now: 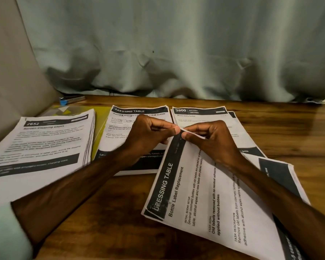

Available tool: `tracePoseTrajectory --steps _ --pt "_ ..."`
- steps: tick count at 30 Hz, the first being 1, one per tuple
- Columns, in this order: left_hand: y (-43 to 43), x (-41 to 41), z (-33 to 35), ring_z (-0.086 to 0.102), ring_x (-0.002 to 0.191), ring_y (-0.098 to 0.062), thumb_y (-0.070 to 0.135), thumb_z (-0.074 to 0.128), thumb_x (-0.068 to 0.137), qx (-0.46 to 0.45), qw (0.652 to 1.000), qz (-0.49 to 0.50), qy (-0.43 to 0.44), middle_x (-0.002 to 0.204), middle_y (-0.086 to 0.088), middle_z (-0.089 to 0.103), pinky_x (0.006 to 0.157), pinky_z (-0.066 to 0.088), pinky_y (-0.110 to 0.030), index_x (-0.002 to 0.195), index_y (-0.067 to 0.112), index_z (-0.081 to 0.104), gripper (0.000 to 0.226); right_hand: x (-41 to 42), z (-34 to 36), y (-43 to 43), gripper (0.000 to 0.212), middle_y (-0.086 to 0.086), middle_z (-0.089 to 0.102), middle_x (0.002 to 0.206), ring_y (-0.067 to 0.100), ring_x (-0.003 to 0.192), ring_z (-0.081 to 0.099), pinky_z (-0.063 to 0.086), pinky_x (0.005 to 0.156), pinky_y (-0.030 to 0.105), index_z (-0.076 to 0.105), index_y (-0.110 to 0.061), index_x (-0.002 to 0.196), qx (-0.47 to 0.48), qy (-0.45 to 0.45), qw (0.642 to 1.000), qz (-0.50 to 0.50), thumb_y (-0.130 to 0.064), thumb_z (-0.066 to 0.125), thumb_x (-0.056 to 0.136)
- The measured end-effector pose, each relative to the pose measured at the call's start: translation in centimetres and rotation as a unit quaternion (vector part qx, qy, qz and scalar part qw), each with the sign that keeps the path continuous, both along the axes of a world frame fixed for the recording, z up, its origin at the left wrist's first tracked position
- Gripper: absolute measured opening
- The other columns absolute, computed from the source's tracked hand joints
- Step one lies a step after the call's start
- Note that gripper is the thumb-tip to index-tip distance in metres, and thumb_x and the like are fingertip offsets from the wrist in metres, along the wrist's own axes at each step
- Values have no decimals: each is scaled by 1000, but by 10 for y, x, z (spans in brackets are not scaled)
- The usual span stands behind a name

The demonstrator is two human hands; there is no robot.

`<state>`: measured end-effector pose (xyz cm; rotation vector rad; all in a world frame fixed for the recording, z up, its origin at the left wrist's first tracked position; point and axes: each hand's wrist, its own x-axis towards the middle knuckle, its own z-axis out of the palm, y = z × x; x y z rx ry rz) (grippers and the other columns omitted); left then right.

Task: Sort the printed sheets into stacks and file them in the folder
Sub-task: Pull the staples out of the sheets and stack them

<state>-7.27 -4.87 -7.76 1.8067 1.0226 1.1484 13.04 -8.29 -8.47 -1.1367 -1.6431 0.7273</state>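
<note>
A printed sheet headed "Dressing Table, Bottle Label Replacement" [204, 184] lies turned sideways on the wooden table [109, 212]. My left hand [148, 134] and my right hand [212, 139] both pinch its raised top corner, thumbs almost touching. Behind them lie a "Dressing Table" stack [124, 124] and a "Kitchen" stack [201, 115]. A thicker stack topped by "Screen Cleaning Check" [43, 141] sits at the left on a yellow folder [99, 117]. More sheets [278, 171] lie under the held one at the right.
A stapler with a blue end [71, 100] lies at the back left by the wall. A grey-green curtain [176, 53] hangs behind the table. A pale sleeve [6, 233] covers my left forearm near the bottom left.
</note>
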Motion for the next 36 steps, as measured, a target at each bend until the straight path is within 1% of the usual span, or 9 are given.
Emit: tracePoseTrajectory --steps 4,7,10,14,19,24,26,29,36 --pt "2 -1 0 73 88 -5 22 75 91 73 996 15 52 103 4 78 69 60 -21 106 11 80 19 2 4 -2 14 -1 80 94 17 79 77 59 67 23 79 -10 104 -14 30 999 19 -13 72 92" --pt "1 -2 0 68 86 7 29 73 92 169 976 43 128 106 11 76 78 52 -8 107 19 80 19 2 5 -2 15 -1 80 94 18 79 77 60 67 23 79 -10 105 -18 25 999 19 -14 72 92" --pt "0 -2 -1 62 83 11 34 73 91 237 955 62 169 100 17 72 77 47 -4 107 21 79 22 1 5 -2 14 1 80 93 19 79 77 62 70 28 80 -10 103 -14 18 1000 9 -14 72 92" --pt "0 -4 -3 60 83 12 41 77 85 238 953 72 172 87 33 59 72 46 -5 100 24 77 23 -1 4 -2 10 -3 79 89 16 75 77 61 66 26 81 -17 98 -5 14 1000 -17 -18 73 92" --pt "-2 -3 -4 69 80 -2 26 84 82 216 969 77 86 82 15 73 73 50 -10 89 20 80 10 -3 3 0 8 -8 79 87 12 73 75 61 67 24 79 -25 92 17 -13 999 -27 -19 75 90" --pt "-5 0 -7 69 73 0 26 83 84 210 971 81 84 83 14 76 67 53 -14 90 20 82 9 2 6 2 8 -9 79 83 8 74 75 54 63 13 79 -15 94 -18 8 1000 20 -12 74 89" --pt "-5 1 -9 65 66 3 28 83 84 202 972 87 83 79 16 75 62 46 -9 89 20 83 9 6 7 2 10 -7 79 85 10 76 76 55 63 15 78 -14 97 -51 1 997 49 -10 73 90" --pt "-4 1 -13 67 70 1 32 82 84 197 972 97 87 78 17 75 61 47 -9 87 21 82 11 13 7 5 14 -5 80 90 15 79 77 61 66 23 77 -15 103 -103 -44 992 61 -15 75 90" --pt "-3 6 -17 65 83 2 40 87 75 231 962 114 91 80 23 67 66 47 -7 93 24 72 29 14 7 6 16 -2 80 91 17 80 77 62 73 26 78 -11 104 -77 -68 994 45 -14 76 88"
